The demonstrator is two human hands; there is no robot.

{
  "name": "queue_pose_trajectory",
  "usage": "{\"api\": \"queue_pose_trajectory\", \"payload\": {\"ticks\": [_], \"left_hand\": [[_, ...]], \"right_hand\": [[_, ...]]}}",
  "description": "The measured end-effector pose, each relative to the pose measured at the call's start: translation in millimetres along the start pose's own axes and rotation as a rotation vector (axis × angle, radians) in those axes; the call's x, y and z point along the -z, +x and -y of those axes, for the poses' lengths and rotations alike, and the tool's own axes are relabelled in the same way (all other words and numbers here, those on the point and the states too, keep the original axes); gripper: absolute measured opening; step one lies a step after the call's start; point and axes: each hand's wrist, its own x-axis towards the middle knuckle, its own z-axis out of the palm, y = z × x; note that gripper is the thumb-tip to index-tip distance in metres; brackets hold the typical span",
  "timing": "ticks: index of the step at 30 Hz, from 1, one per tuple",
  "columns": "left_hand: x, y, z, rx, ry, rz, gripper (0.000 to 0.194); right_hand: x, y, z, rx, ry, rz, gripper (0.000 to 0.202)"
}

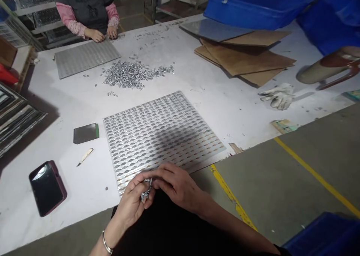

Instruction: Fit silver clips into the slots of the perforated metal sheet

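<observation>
On the left, the near edge of the counter (84, 211) passes below the phone (48, 188); bare surface lies between this phone and the slotted plate (157, 128). The plate lies close to the same edge, and to its right there is open room before the cardboard sheets (247, 59) and the gloves (278, 96). The left hand (131, 203), palm turned inward over the plate's near side, has its grip curled around some silver pieces (145, 190). The right hand (180, 184) reaches leftward with bent fingers beside them; how wide its grip is, I cannot tell.
</observation>
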Motion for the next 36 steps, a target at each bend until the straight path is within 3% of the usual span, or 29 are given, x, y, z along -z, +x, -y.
{"api": "queue_pose_trajectory", "payload": {"ticks": [4, 9, 12, 16, 24, 28, 32, 36], "left_hand": [[-8.1, 2.1, 1.1, -0.04, 0.125, 0.011, 0.031], [-6.7, 6.4, 1.8, -0.042, 0.246, 0.183, 0.019], [-4.8, 9.5, -0.5, -0.017, 0.216, 0.173, 0.015], [2.3, 10.5, -5.8, 0.011, 0.149, 0.048, 0.012], [14.0, 8.9, -2.2, 0.012, 0.083, 0.051, 0.017], [12.5, 13.4, 1.3, 0.016, 0.02, 0.007, 0.02], [6.0, 17.6, 3.7, 0.01, -0.005, 0.042, 0.017], [-7.8, 21.1, 5.8, -0.008, -0.002, 0.072, 0.023]], "right_hand": [[2.3, -2.6, 1.1, 0.0, 0.004, 0.037, 0.018], [10.7, -2.0, 0.9, -0.155, 0.138, 0.076, 0.009], [14.2, 1.9, -8.3, -0.262, 0.167, 0.006, 0.013], [12.7, 12.9, -36.0, -0.41, -0.116, -0.265, 0.015], [-6.8, 27.4, -64.1, -0.468, -0.43, -0.249, 0.017], [-5.5, 23.2, -60.6, -0.445, -0.384, -0.313, 0.008], [6.0, 5.7, -35.2, -0.271, -0.134, -0.457, 0.013], [13.6, -10.5, -9.2, -0.075, 0.063, -0.283, 0.008]]}}
